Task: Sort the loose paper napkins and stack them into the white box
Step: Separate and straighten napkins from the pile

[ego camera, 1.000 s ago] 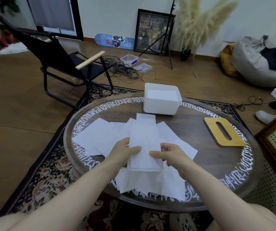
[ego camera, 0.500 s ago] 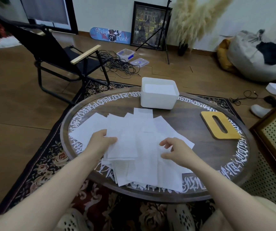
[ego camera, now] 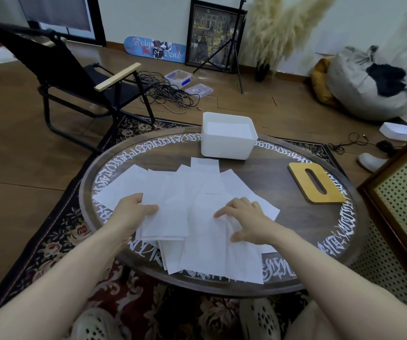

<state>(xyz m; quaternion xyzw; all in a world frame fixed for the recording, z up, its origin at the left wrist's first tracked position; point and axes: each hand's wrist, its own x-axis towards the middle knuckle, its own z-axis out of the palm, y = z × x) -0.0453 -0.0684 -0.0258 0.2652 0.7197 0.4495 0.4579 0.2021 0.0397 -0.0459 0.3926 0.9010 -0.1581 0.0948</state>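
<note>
Currently the loose white paper napkins [ego camera: 185, 212] lie fanned and overlapping across the near half of the round dark wooden desk [ego camera: 283, 217], some sheets overhanging its front edge. Open white plastic box [ego camera: 228, 139] stands at the far edge, well apart from the pile; a pale flat layer shows inside, likely napkins already stacked. Yellow wooden slotted lid [ego camera: 316, 185] lies to the right of the pile.

Left hand [ego camera: 133, 214]: thumb on top of a small stack, fingers apparently underneath, pinching its left edge. Right hand [ego camera: 245, 223]: fingers [ego camera: 222, 212] spread and lightly bent, tips pressing on the sheets, holding nothing.

Handling judgement: sheets are thin, very light, limp; they will sag, slide over one another and crease if pinched at one corner. Best to square a bundle between both hands, grip along the opposite long edges, and carry it flat to the box.
</note>
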